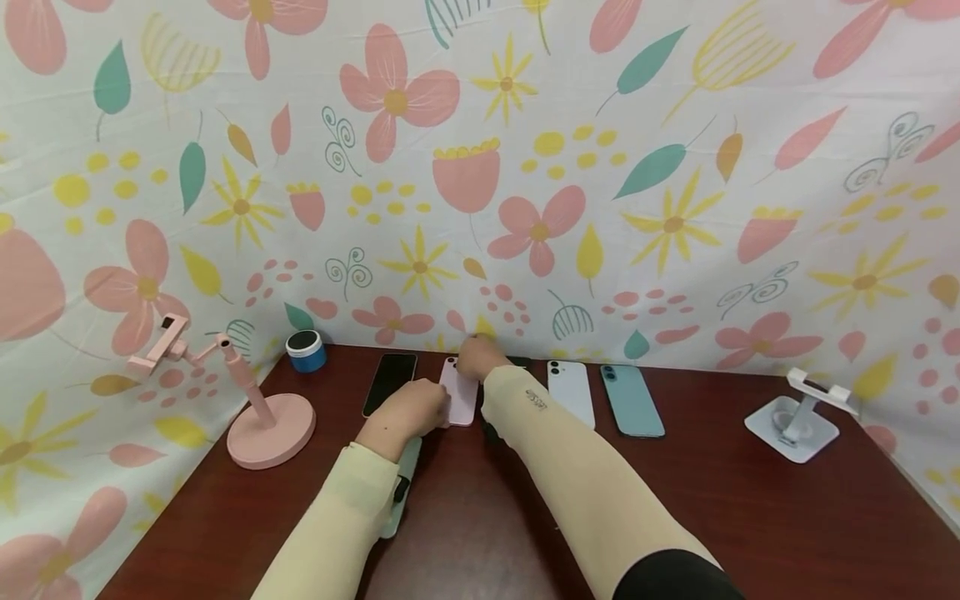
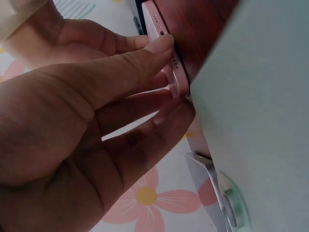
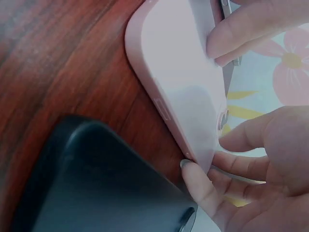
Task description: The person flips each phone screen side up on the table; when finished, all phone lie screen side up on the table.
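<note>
A pink phone (image 1: 459, 397) is back up near the rear of the table. My left hand (image 1: 411, 408) grips its near end; in the left wrist view its thumb presses the edge with the port and speaker holes (image 2: 176, 65). At the far end my right hand (image 1: 480, 358) pinches the corner by the cameras, as the right wrist view shows on the pink phone (image 3: 186, 67). Right of it a black phone (image 3: 106, 179) is mostly hidden by my right arm in the head view. To the left is a phone with a dark screen (image 1: 392, 382).
A white phone (image 1: 573, 396) and a teal phone (image 1: 632, 402) continue the row rightward. A pink stand (image 1: 272, 431) and blue jar (image 1: 306, 354) are at left, a white stand (image 1: 792, 425) at right. Beneath my left wrist is a pale green slab (image 1: 397, 500). Patterned cloth hangs behind.
</note>
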Motion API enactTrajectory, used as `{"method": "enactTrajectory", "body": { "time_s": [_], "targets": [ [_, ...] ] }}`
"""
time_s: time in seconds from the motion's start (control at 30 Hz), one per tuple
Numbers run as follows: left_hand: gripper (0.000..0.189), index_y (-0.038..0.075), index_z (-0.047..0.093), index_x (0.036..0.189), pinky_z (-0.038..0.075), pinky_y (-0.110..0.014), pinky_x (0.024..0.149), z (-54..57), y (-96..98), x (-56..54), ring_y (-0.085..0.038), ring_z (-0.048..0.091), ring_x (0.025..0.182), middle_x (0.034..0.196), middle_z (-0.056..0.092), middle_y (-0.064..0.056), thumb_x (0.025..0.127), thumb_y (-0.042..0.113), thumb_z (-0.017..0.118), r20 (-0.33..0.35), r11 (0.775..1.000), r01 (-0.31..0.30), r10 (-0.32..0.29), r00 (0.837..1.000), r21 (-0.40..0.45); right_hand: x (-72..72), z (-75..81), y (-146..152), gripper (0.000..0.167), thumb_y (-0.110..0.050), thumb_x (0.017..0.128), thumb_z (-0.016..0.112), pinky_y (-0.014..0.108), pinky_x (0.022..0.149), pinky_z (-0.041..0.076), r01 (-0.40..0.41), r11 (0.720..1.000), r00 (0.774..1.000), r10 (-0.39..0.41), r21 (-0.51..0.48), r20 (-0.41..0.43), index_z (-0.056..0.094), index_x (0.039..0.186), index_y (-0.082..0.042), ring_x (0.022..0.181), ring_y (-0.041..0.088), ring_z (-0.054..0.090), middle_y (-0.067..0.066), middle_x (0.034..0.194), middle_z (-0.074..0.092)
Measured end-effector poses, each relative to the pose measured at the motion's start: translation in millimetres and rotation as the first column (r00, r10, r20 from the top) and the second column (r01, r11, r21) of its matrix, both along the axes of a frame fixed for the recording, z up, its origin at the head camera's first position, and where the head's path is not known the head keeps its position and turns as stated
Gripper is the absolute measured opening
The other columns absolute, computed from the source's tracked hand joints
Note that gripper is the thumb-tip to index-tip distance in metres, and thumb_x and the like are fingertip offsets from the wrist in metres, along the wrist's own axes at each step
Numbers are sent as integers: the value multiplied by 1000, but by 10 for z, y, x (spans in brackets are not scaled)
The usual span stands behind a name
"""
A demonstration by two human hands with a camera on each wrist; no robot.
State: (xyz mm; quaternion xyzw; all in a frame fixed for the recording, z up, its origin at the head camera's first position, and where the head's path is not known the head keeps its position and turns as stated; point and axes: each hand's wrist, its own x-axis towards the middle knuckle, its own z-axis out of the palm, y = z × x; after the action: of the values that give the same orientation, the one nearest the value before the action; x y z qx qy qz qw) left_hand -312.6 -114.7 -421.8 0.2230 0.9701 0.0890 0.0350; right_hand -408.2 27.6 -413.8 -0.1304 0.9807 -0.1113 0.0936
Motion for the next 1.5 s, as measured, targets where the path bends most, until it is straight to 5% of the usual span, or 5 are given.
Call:
{"method": "enactTrajectory", "body": {
  "time_s": [0.33, 0.67, 1.2, 1.33, 1.5],
  "targets": [
    [10, 9, 77, 88, 45, -31, 66, -23, -3, -15, -16, 49, 64, 70, 60, -4, 98, 7, 75, -24, 997, 64, -65, 998, -38, 29, -13, 39, 36, -21, 110, 53, 39, 98, 56, 67, 998, 998, -67, -14, -10, 76, 119, 6, 110, 29, 66, 24, 149, 62],
    [15, 8, 82, 112, 51, -32, 76, 37, 8, 28, -19, 63, 80, 132, 75, -16, 97, 13, 79, -18, 991, 79, -81, 997, -103, -180, -65, 76, 38, -19, 108, 53, 31, 62, 41, 62, 998, 995, -61, -5, 73, 58, 71, -10, 69, 20, 49, 10, 85, 63],
    [14, 12, 80, 104, 55, -33, 79, 56, -153, -53, -20, 70, 83, 103, 78, -7, 96, 23, 82, 18, 986, 96, -94, 995, -133, -298, -129, 45, 33, -12, 102, 47, 30, 51, 43, 114, 976, 984, -85, -186, 154, 46, 68, -12, 53, 17, 44, 3, 64, 45],
    [14, 13, 77, 99, 59, -32, 81, 64, -188, -119, -20, 72, 84, 92, 75, -5, 99, 27, 79, -25, 957, 177, -188, 982, -230, -247, -51, 31, 34, -10, 102, 49, 29, 51, 34, 109, 976, 987, -84, -189, 136, 45, 68, -12, 55, 16, 37, 4, 67, 43],
    [27, 11, 75, 120, 58, -32, 90, 33, -225, -126, -23, 69, 97, 118, 76, -6, 107, 34, 67, -61, 872, 271, -322, 945, -408, -221, -32, 48, 31, -8, 102, 49, 28, 54, 35, 71, 984, 994, -57, -161, 89, 48, 71, -12, 60, 17, 39, 4, 72, 45]
  ]
}}
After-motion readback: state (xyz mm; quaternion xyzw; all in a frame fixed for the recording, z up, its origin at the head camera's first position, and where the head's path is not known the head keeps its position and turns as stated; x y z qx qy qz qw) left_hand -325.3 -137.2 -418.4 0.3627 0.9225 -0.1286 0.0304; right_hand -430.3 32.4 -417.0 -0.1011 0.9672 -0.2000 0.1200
